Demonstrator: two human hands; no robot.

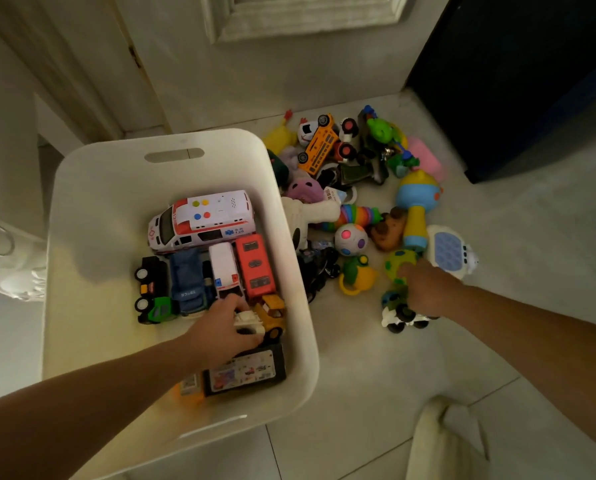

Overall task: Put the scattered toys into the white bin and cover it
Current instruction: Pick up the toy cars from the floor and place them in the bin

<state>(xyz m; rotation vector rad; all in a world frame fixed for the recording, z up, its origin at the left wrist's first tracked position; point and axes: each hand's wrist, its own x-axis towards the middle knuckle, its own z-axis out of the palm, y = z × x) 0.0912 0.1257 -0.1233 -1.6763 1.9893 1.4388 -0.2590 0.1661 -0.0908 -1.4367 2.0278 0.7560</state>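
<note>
The white bin (pixel 92 209) stands on the floor at left, holding a big ambulance (pixel 203 220), a red bus (pixel 255 265), a blue truck (pixel 187 282) and other cars. My left hand (pixel 220 330) is down inside the bin, gripping a small white toy vehicle (pixel 249 323) beside a yellow one (pixel 274 313). Right of the bin lies the pile of scattered toys. My right hand (pixel 428 289) rests on the pile's near edge, fingers curled over a green spotted ball (pixel 398 263), just above a white and green toy car (pixel 402 317). No lid is in view.
The pile includes an orange school bus (pixel 319 145), a yellow-blue rattle (pixel 417 206), a white pop-it game (pixel 450 251), a rainbow stack toy (pixel 358 216) and a pink plush (pixel 305 190). A dark cabinet (pixel 518 81) stands behind right. A pale cloth (pixel 441 441) lies near.
</note>
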